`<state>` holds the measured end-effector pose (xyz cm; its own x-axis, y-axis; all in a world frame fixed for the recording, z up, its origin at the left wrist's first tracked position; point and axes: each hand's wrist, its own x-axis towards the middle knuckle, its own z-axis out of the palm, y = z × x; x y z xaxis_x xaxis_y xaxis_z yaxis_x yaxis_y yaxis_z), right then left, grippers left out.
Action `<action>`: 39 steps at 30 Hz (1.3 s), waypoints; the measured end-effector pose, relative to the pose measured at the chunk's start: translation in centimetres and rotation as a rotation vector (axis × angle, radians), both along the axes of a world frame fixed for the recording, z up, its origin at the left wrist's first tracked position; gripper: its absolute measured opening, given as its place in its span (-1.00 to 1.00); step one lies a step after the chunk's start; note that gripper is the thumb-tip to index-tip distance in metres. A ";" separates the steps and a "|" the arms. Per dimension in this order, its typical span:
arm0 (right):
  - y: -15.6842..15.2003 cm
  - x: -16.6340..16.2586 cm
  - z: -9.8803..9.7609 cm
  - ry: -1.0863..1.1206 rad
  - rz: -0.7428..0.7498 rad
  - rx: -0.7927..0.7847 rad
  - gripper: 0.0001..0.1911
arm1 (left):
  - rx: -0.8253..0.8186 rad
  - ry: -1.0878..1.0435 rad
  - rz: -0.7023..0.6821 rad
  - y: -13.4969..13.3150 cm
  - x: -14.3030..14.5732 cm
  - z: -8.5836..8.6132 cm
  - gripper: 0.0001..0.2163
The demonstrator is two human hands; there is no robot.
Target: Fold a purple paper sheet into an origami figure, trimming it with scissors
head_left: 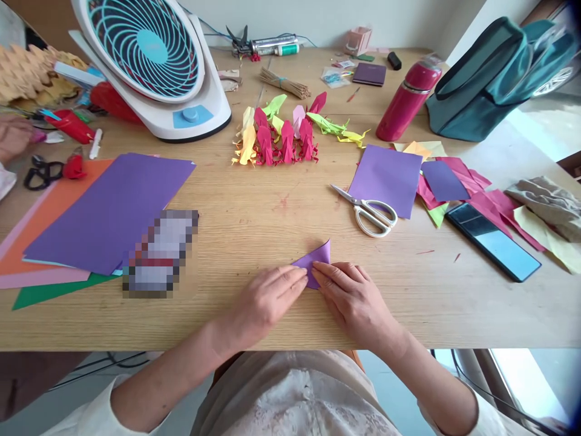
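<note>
— Near the front edge of the counter (281,327), dead centre: small folded purple paper (315,260), lying flat with one pointed flap curling up at the back.

— Held how?

— Pressed down from both sides. Left hand (265,300) flat, fingers extended, fingertips (297,280) on the paper's left edge. Right hand (351,297) likewise flat, fingertips (320,274) on the right part. Neither closed around it; just pinning it to the wood, tips almost meeting.

— Any writing or brand to read?

— None legible. Only a pixelated patch (160,251) left of the hands, overlapping the corner of a large purple sheet (113,209) stacked on orange, pink and green sheets (49,242).

— And around it?

— Just behind and to the right, white-handled scissors (370,212), partly on another purple sheet (385,178). Further right, scraps of magenta and yellow paper (472,194), a dark phone (492,241) and a crumpled beige cloth (544,203). Straight back, a cluster of folded paper figures (285,133) in red, yellow, pink and green. Behind those, a bundle of sticks (285,83). Back left, a white and teal fan (154,60); back right, a red bottle (408,100) beside a teal bag (494,72). Far left, black scissors (40,172), and another person's hand (13,136) at the frame edge.

— Anything blocking the paper?

— Nothing but the hands themselves, covering its near half.
</note>
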<state>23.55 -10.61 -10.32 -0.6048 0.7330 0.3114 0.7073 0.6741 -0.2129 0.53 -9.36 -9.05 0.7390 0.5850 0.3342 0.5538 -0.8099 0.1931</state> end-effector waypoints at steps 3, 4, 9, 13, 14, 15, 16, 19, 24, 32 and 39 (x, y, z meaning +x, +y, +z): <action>0.0 0.1 -0.1 0.001 0.003 -0.017 -0.66 | 0.024 0.111 0.039 -1.5 0.2 -0.5 -0.64; 0.0 0.1 -0.1 0.006 0.005 -0.019 -0.66 | 0.012 0.139 0.061 -1.9 0.3 -0.6 -0.62; -0.1 0.3 -0.4 0.038 0.019 -0.022 -0.66 | -0.065 0.192 0.124 -3.2 1.2 -0.7 -0.54; -0.2 0.4 -0.8 0.057 0.019 -0.053 -0.62 | -0.116 0.198 0.190 -4.1 2.1 -1.0 -0.45; -0.2 0.5 -0.8 0.059 0.019 -0.059 -0.61 | -0.125 0.199 0.203 -4.2 2.3 -1.1 -0.44; -0.3 0.5 -0.9 0.058 0.022 -0.063 -0.60 | -0.132 0.201 0.212 -4.4 2.5 -1.2 -0.42; -0.4 0.5 -0.9 0.059 0.023 -0.063 -0.60 | -0.136 0.202 0.219 -4.5 2.6 -1.3 -0.41; -0.6 0.6 -1.0 0.075 0.037 -0.043 -0.59 | -0.129 0.214 0.235 -4.9 2.7 -1.4 -0.39; 0.1 1.0 -2.2 0.122 0.098 0.094 -0.59 | -0.111 0.251 0.256 -4.8 2.6 -0.7 -0.30; 0.6 1.6 -2.3 0.097 0.156 0.183 -0.52 | -0.051 0.279 0.260 -4.7 1.7 1.2 -0.30; 0.3 1.4 -2.4 0.157 0.190 0.136 -0.48 | -0.218 0.202 0.188 -3.8 0.4 0.1 -0.27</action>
